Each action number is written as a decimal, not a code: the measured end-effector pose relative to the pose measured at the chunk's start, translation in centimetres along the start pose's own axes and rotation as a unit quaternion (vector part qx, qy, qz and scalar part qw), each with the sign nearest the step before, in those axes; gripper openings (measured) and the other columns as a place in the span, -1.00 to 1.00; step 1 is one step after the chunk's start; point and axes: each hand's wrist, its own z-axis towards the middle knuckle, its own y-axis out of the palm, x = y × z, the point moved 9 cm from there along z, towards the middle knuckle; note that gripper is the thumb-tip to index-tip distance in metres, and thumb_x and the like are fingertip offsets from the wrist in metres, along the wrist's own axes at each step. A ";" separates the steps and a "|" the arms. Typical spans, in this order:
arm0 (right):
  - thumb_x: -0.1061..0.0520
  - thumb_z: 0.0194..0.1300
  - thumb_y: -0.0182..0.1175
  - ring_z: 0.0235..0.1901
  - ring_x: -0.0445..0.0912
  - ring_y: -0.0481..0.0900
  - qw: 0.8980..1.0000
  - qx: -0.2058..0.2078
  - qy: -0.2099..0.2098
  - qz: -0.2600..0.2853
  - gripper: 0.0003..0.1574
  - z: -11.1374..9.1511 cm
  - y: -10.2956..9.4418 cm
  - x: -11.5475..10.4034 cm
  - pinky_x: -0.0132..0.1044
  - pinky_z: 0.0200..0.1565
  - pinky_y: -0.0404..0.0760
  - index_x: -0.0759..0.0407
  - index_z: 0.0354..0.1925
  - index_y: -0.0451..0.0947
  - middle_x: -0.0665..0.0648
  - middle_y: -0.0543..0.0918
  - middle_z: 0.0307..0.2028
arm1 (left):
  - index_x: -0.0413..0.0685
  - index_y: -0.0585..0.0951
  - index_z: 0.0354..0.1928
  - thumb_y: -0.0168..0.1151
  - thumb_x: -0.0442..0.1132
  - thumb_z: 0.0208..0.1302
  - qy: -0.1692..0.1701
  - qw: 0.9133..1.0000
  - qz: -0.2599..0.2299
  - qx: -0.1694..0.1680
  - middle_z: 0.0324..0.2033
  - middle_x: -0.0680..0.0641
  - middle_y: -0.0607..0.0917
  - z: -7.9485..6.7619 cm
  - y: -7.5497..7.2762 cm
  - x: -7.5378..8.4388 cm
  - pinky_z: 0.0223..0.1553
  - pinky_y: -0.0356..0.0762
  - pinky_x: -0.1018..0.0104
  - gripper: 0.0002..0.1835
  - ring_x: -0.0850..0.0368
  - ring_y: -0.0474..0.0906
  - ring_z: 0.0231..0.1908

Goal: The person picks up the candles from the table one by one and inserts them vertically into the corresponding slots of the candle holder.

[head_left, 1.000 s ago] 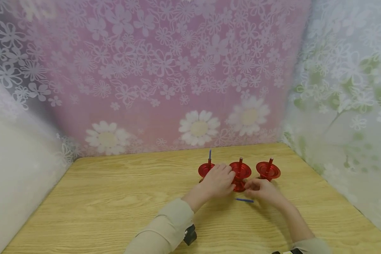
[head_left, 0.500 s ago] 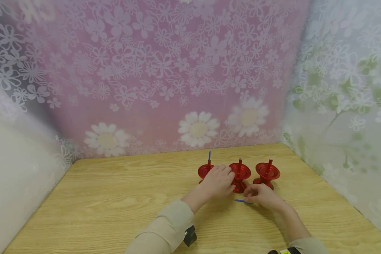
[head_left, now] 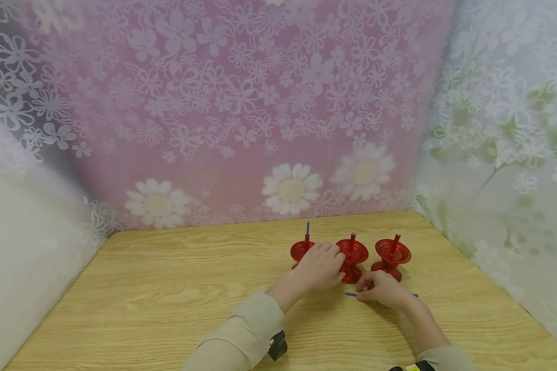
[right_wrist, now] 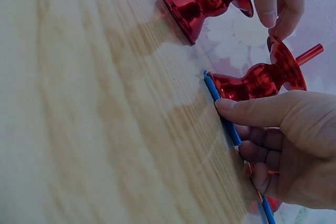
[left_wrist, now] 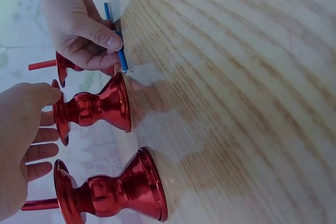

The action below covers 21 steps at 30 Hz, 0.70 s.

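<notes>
Three shiny red candle holders stand in a row. A blue candle [head_left: 308, 228] stands upright in the left candle holder [left_wrist: 105, 195]. My left hand [head_left: 322, 265] holds the rim of the middle candle holder [left_wrist: 89, 109], thumb and fingertips at its dish. In front of that holder's base, my right hand [head_left: 385, 289] pinches a thin blue candle [right_wrist: 211, 87] between thumb and fingers, low over the table. Another blue candle [right_wrist: 268, 211] lies just beyond the right hand's fingers, partly hidden by them. The right candle holder [head_left: 393, 252] has a bare stem.
The wood-grain table [head_left: 176, 293] runs under everything. A pink flowered cloth [head_left: 241, 103] hangs behind it, and a pale flowered cloth [head_left: 506, 154] hangs on the right.
My right hand has come down and toward me onto the blue candle and now pinches it. The other blue candle's end now shows beside the right wrist. My left hand stays at the middle holder.
</notes>
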 end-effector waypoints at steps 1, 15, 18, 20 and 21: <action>0.20 0.04 0.36 -0.52 -0.21 0.35 1.000 0.001 -0.001 -0.003 -0.82 0.0 0.0 0.0 -0.40 -0.47 0.37 0.25 -0.41 0.55 -0.01 0.48 -0.53 | 0.12 0.55 -0.18 0.02 0.12 0.31 -0.001 1.000 0.000 0.000 -0.24 0.13 0.51 0.0 0.0 0.0 -0.12 0.33 0.39 -0.71 0.21 0.39 -0.20; 0.17 0.16 0.27 -0.55 -0.26 0.32 1.000 -0.017 -0.017 -0.013 -0.89 -0.2 0.1 0.0 -0.39 -0.49 0.34 0.19 -0.41 0.54 -0.03 0.46 -0.53 | 0.11 0.55 -0.17 0.02 0.12 0.31 0.000 1.000 0.006 -0.004 -0.22 0.13 0.52 0.0 -0.1 -0.1 -0.13 0.34 0.40 -0.70 0.22 0.40 -0.18; 0.18 0.19 0.24 -0.62 -0.27 0.32 0.999 -0.029 -0.024 0.011 -0.89 -0.3 0.0 -0.2 -0.41 -0.55 0.33 0.21 -0.39 0.53 -0.04 0.42 -0.57 | 0.11 0.55 -0.19 0.03 0.11 0.30 0.002 1.000 0.006 0.005 -0.24 0.13 0.52 0.0 -0.2 0.0 -0.15 0.34 0.41 -0.71 0.22 0.40 -0.20; 0.18 0.21 0.22 -0.63 -0.29 0.31 0.999 -0.039 -0.030 0.023 -0.89 -0.4 -0.1 -0.3 -0.42 -0.56 0.32 0.22 -0.39 0.53 -0.06 0.41 -0.59 | 0.12 0.55 -0.19 0.03 0.11 0.30 0.002 1.000 0.007 0.009 -0.26 0.14 0.51 0.0 -0.2 0.0 -0.17 0.33 0.41 -0.72 0.22 0.39 -0.22; 0.18 0.22 0.22 -0.64 -0.29 0.31 0.998 -0.043 -0.033 0.028 -0.88 -0.4 -0.1 -0.3 -0.42 -0.56 0.33 0.23 -0.39 0.53 -0.06 0.41 -0.59 | 0.12 0.54 -0.19 0.03 0.12 0.30 0.002 1.000 0.008 0.010 -0.26 0.14 0.51 0.0 -0.2 0.0 -0.18 0.33 0.42 -0.72 0.22 0.39 -0.23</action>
